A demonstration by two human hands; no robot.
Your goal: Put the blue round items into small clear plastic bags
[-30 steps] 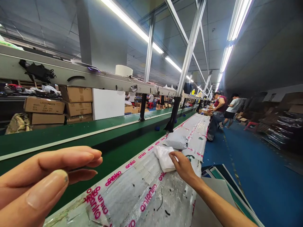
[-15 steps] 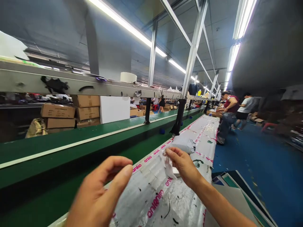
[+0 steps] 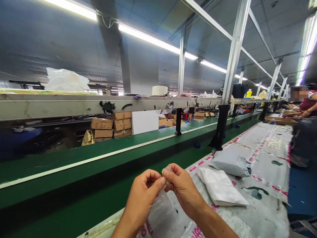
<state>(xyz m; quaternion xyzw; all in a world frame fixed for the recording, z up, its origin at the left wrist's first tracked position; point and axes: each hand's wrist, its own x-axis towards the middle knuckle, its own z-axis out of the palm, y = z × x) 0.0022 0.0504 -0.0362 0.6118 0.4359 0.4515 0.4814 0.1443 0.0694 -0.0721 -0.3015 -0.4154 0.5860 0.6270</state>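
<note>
Surveying the head view: a green conveyor (image 3: 81, 153) runs along the left side of the worktop (image 3: 274, 145); a grey rail (image 3: 61, 107) crosses above it, with a white roll (image 3: 159, 90) and a crumpled translucent bag (image 3: 65, 79) showing along its top; a post with a black-wrapped foot (image 3: 221, 125) stands at the worktop's left edge, just beyond a grey plastic packet (image 3: 230, 163); a co-worker (image 3: 308, 105), cut off by the right edge, stands beside the worktop's far part, near a low cardboard tray (image 3: 281, 120). Containers: the grey plastic packet bulges, contents hidden; a white folded packet (image 3: 223, 188) lies just in front of it on the worktop, contents likewise hidden; cardboard boxes (image 3: 122, 124) are stacked beyond the conveyor. Handling: left hand (image 3: 142, 195) and right hand (image 3: 187, 190) meet near the worktop's left edge; the fingers of both are together, pinched on clear plastic film (image 3: 162, 206), which hangs below them; whether it encloses anything cannot be told.
</note>
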